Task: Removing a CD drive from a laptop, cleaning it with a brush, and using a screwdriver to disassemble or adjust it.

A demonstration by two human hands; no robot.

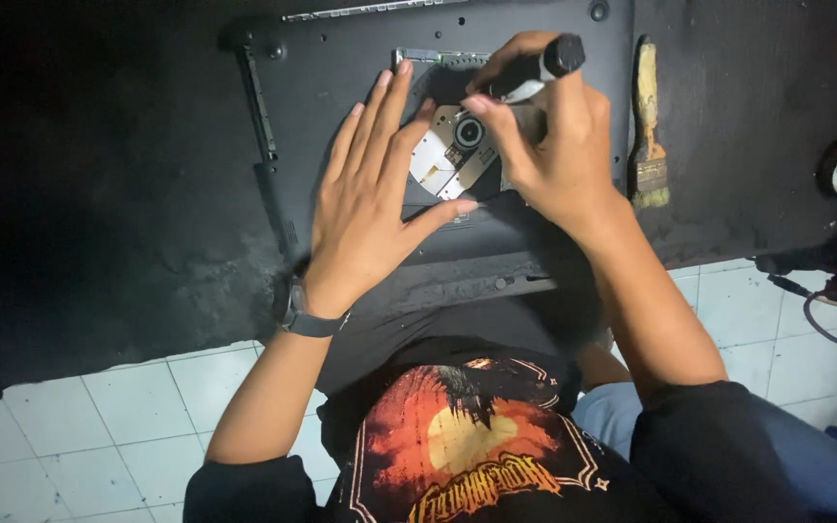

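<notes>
Black-handled, our screwdriver (535, 70) is gripped in the right hand (554, 145), its tip hidden behind the fingers, over the round silver optical drive tray (452, 155). Our left hand (370, 199) lies open and flat, fingers spread, on the upturned dark grey laptop base (341, 58). Right of it on the black tabletop (99, 194) rests a worn wooden-handled paintbrush (647, 126).
</notes>
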